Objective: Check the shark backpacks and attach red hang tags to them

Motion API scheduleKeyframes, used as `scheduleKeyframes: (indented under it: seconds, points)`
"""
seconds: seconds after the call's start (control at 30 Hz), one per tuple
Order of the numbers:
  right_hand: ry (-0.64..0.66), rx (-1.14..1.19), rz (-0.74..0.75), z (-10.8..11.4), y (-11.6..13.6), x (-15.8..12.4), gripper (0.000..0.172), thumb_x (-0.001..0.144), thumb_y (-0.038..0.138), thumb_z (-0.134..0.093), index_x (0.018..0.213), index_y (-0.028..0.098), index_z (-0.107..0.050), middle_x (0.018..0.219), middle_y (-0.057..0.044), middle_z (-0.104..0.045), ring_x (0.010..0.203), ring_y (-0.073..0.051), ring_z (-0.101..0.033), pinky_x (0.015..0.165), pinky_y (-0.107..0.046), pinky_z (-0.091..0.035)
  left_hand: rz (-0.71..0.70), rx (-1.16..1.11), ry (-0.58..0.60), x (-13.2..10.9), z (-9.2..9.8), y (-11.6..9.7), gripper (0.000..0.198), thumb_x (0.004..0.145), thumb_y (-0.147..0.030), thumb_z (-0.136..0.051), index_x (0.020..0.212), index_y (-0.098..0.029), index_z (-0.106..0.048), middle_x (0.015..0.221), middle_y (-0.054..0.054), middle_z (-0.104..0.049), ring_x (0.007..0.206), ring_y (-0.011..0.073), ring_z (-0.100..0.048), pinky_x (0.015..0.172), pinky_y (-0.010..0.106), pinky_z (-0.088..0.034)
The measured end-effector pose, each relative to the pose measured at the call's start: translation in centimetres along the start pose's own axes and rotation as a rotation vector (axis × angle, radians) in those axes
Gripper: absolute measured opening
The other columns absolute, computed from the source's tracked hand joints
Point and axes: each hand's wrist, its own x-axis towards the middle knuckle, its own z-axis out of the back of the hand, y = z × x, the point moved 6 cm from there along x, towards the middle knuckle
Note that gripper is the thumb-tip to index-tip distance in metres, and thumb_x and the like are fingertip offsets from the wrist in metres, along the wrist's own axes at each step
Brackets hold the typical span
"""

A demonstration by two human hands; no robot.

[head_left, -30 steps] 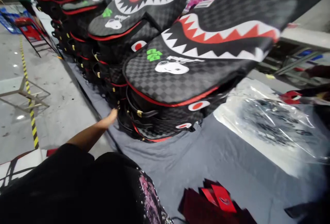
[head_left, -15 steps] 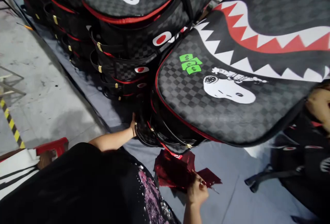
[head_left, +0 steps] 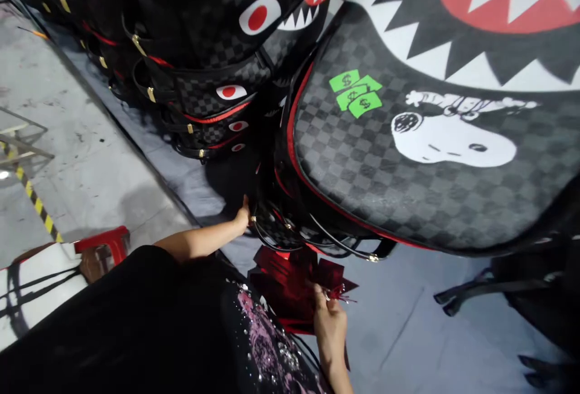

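A stack of black checkered backpacks, printed with shark teeth, green banknotes and a white cartoon dog, stands in front of me. At its lower left side my left hand touches a backpack, thumb stretched up; the other fingers are mostly hidden. My right hand is closed in a pinch on a small thin metal tool with reddish glints, too blurred to name exactly. Beneath and beside that hand lie shiny dark red sheets or packets, below the backpacks' front edge.
More stacked backpacks with red-and-white eyes rise at the back left. Black bags with straps lie on the grey covering at right. At left are a red stool and yellow-black tape on the floor.
My view has shifted closer to the stack, so the backpacks look larger. The right hand has moved left over the red sheets. The left hand stays at the backpack's side.
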Motion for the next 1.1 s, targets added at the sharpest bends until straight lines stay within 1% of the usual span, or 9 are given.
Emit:
scheduleKeyframes:
  seconds: [0.1, 0.23, 0.33, 0.43, 0.6, 0.7, 0.8, 0.97, 1.1]
  points:
    - [0.093, 0.159, 0.004, -2.8, 1.9, -2.2, 0.066, 0.069, 0.078, -0.058, 0.074, 0.014, -0.074, 0.049, -0.003, -0.06, 0.055, -0.021, -0.058, 0.055, -0.031, -0.047, -0.069, 0.229, -0.056, -0.7, 2.5, -1.1, 0.055, 0.098, -0.058, -0.026, 0.086, -0.017, -0.062, 0.076, 0.005, -0.065, 0.067, 0.0156, -0.06, 0.064, 0.028, -0.048]
    - [0.133, 0.325, 0.04, -7.0, 5.9, -5.6, 0.061, 0.074, 0.071, -0.061, 0.088, 0.014, -0.079, 0.067, -0.008, -0.073, 0.072, -0.025, -0.068, 0.064, -0.033, -0.053, -0.244, 0.549, 0.048, -3.4, 6.0, -3.5, 0.018, 0.085, -0.034, -0.061, 0.074, -0.02, -0.064, 0.074, 0.001, -0.065, 0.076, 0.0169, -0.059, 0.078, 0.029, -0.045]
    - [0.152, 0.359, 0.026, -11.0, 9.3, -7.8, 0.056, 0.077, 0.066, -0.061, 0.089, 0.015, -0.08, 0.068, -0.008, -0.074, 0.074, -0.026, -0.069, 0.067, -0.033, -0.055, -0.48, 0.788, 0.18, -5.9, 8.9, -6.5, 0.011, 0.086, -0.03, -0.06, 0.084, -0.023, -0.069, 0.09, 0.001, -0.069, 0.09, 0.019, -0.061, 0.089, 0.031, -0.043]
    - [0.189, 0.433, 0.011, -15.9, 13.9, -9.4, 0.052, 0.081, 0.062, -0.059, 0.089, 0.016, -0.08, 0.074, -0.009, -0.076, 0.078, -0.026, -0.071, 0.075, -0.035, -0.056, -0.866, 1.083, 0.285, -8.1, 11.5, -10.4, 0.021, 0.095, -0.03, -0.05, 0.095, -0.023, -0.07, 0.102, 0.003, -0.071, 0.097, 0.0197, -0.063, 0.09, 0.034, -0.044]
    - [0.245, 0.623, 0.142, -22.8, 23.8, -9.1, 0.041, 0.084, 0.054, -0.06, 0.087, 0.018, -0.078, 0.091, -0.01, -0.077, 0.091, -0.026, -0.072, 0.092, -0.04, -0.052, -1.21, 1.206, 0.237, -9.5, 16.0, -16.4, 0.024, 0.099, -0.029, -0.046, 0.101, -0.021, -0.069, 0.104, 0.002, -0.074, 0.099, 0.0181, -0.064, 0.091, 0.037, -0.043]
    - [0.252, 0.757, 0.245, -25.2, 29.2, -7.4, 0.034, 0.083, 0.05, -0.062, 0.083, 0.019, -0.076, 0.092, -0.008, -0.077, 0.093, -0.025, -0.071, 0.094, -0.041, -0.052, -1.244, 1.2, 0.182, -9.0, 17.4, -18.9, 0.025, 0.099, -0.028, -0.046, 0.104, -0.021, -0.07, 0.11, 0.003, -0.073, 0.103, 0.0178, -0.064, 0.095, 0.037, -0.042]
    - [0.252, 0.918, 0.222, -26.4, 32.4, -5.5, 0.033, 0.079, 0.052, -0.067, 0.08, 0.019, -0.071, 0.086, -0.007, -0.077, 0.09, -0.025, -0.072, 0.092, -0.043, -0.053, -1.201, 1.218, 0.164, -7.9, 17.5, -20.8, 0.027, 0.099, -0.028, -0.045, 0.109, -0.021, -0.069, 0.116, 0.004, -0.071, 0.108, 0.0189, -0.062, 0.097, 0.037, -0.042]
    - [0.352, 0.988, 0.143, -27.1, 34.0, -5.4, 0.035, 0.078, 0.054, -0.069, 0.083, 0.019, -0.069, 0.085, -0.006, -0.076, 0.087, -0.025, -0.072, 0.087, -0.042, -0.056, -1.227, 1.203, 0.177, -9.1, 17.8, -23.1, 0.029, 0.099, -0.036, -0.046, 0.111, -0.021, -0.068, 0.118, 0.006, -0.07, 0.112, 0.0202, -0.061, 0.103, 0.039, -0.038]
    - [0.352, 0.941, 0.154, -28.3, 33.0, -3.9, 0.036, 0.08, 0.054, -0.065, 0.087, 0.019, -0.069, 0.09, -0.007, -0.075, 0.088, -0.024, -0.071, 0.085, -0.04, -0.056, -1.22, 1.336, 0.249, -9.0, 17.3, -22.7, 0.042, 0.089, -0.051, -0.059, 0.119, -0.021, -0.065, 0.128, 0.009, -0.065, 0.119, 0.026, -0.057, 0.114, 0.046, -0.028]
